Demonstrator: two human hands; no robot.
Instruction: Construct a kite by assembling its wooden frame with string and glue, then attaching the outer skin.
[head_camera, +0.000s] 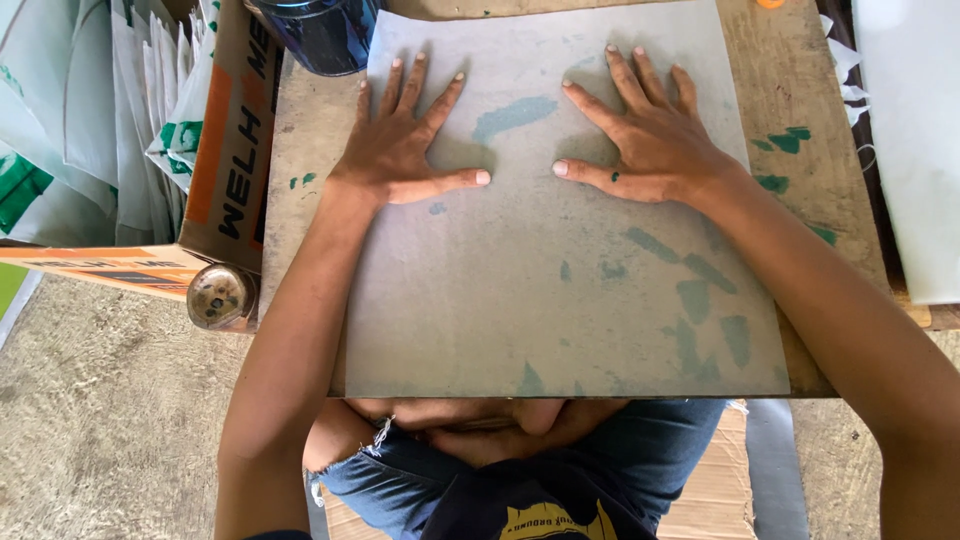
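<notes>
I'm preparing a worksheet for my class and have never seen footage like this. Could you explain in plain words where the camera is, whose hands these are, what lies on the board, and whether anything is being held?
There is one picture, taken by a camera worn on a person's head, looking straight down. No machine is involved: the left hand and right hand are that person's own bare hands. Both lie flat, fingers spread, pressing on a grey sheet marked with green smudges. The sheet rests on a worn wooden board with green paint spots. Nothing is gripped. At the board's far edge stands a dark blue container. To the left is a cardboard box with white and green sheets stacked upright beside it.
</notes>
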